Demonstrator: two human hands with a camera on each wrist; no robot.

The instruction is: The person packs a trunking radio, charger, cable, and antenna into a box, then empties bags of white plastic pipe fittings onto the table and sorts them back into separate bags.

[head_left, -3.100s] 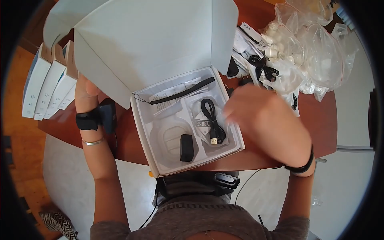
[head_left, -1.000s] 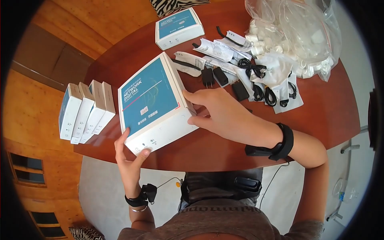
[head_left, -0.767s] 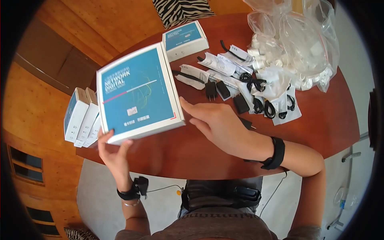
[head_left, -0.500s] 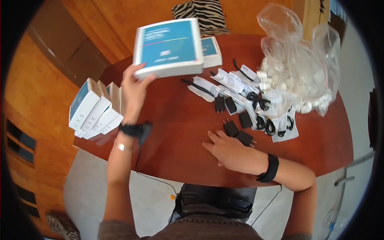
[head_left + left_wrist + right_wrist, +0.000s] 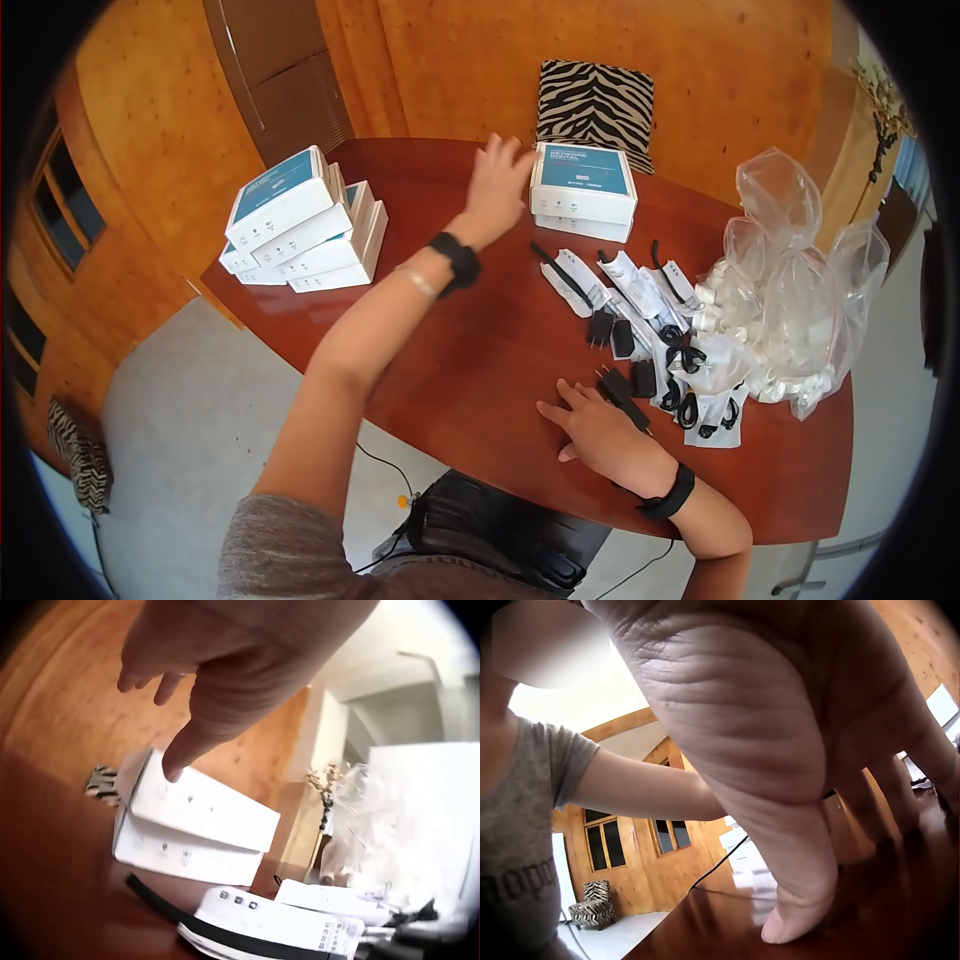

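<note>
Two white boxes with blue lids are stacked at the far side of the table, the upper box (image 5: 583, 180) squarely on the lower box (image 5: 582, 228). My left hand (image 5: 497, 190) is just left of the stack with its fingers loosely extended, holding nothing. In the left wrist view, the thumb of the left hand (image 5: 225, 682) overlaps the upper box's white side. Fingers spread, my right hand (image 5: 605, 435) rests on the table near its front edge. Black plug adapters (image 5: 622, 395) lie right beside its fingertips.
Several similar boxes (image 5: 300, 225) lean in a pile at the left. Folded leaflets with black straps (image 5: 567, 282), coiled black cables (image 5: 687, 408) and plastic bags of white parts (image 5: 790, 320) fill the right side. A zebra-patterned chair (image 5: 597, 105) stands behind the table.
The open box with its cable and adapter became closed, then my left hand carried it away and set it on the far box. That hand has let go; my right hand moved down onto the table.
</note>
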